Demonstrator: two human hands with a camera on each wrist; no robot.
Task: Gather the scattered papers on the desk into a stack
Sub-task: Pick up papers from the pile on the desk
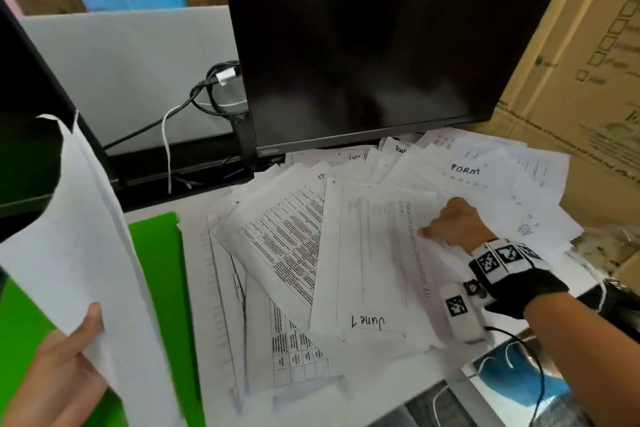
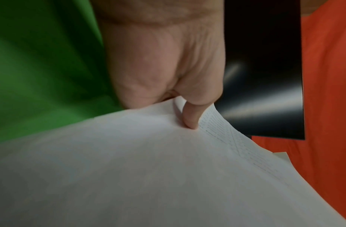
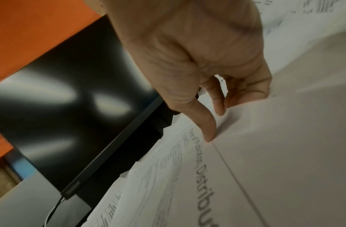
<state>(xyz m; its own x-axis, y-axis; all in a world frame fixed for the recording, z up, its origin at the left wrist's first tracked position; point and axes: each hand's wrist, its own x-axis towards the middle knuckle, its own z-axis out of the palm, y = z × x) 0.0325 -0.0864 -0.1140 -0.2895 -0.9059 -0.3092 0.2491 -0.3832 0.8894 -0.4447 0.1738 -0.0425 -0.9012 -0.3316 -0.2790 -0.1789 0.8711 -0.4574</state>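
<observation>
Many printed white papers [image 1: 287, 236] lie fanned and overlapping on the desk below the monitor. My right hand [image 1: 436, 225] reaches into the pile and pinches the right edge of the top sheet marked "June 7" [image 1: 367, 270]. In the right wrist view the thumb [image 3: 205, 127] lies on that sheet [image 3: 284, 153] while the curled fingers go behind its edge. At lower left my left hand [image 1: 69, 357] holds up a bundle of white sheets [image 1: 86, 218], tilted on edge above the desk. The left thumb [image 2: 190, 121] presses on the bundle [image 2: 129, 169].
A dark monitor [image 1: 363, 45] stands right behind the pile, and a second screen [image 1: 20, 114] is at far left. A green folder [image 1: 156, 253] lies left of the papers. Cardboard boxes [image 1: 588, 97] wall the right side. Cables [image 1: 214, 94] hang behind.
</observation>
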